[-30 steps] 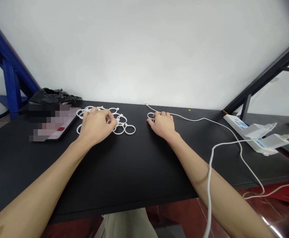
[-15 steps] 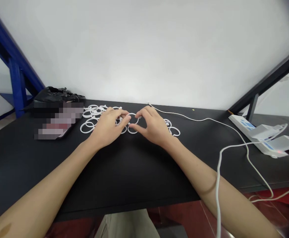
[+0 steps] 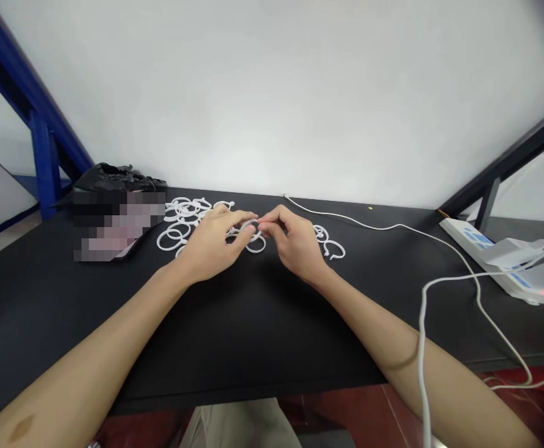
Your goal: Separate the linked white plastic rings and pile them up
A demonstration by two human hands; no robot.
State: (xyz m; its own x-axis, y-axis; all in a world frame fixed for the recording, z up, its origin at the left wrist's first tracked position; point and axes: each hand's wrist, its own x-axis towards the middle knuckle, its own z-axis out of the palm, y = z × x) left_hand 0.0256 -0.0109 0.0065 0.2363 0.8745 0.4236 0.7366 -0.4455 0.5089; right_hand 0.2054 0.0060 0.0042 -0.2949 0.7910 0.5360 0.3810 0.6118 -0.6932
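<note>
Over the black table (image 3: 234,348), a white plastic curtain ring (image 3: 248,222) is held between my two hands. My left hand (image 3: 216,242) grips its left side with thumb and fingers. The fingertips of my right hand (image 3: 298,244) pinch its right side. Under my fingers another white ring (image 3: 256,251) lies on the table. Several white rings (image 3: 171,249) with small knobs are heaped beside and behind my left hand, which partly hides them. To the right of my right hand lie a few more rings (image 3: 344,250), one with a gap in its loop.
A blurred flat object (image 3: 127,227) and a black plastic bag (image 3: 113,180) are at the back left. On the right is a white power strip (image 3: 472,239) with chargers. A white cable (image 3: 424,348) hangs across my right forearm. A white wall (image 3: 272,99) stands behind.
My right hand's fingers have closed from a wide curve into a pinch on the ring. The ring has tilted between the hands. The whole view has shifted slightly.
</note>
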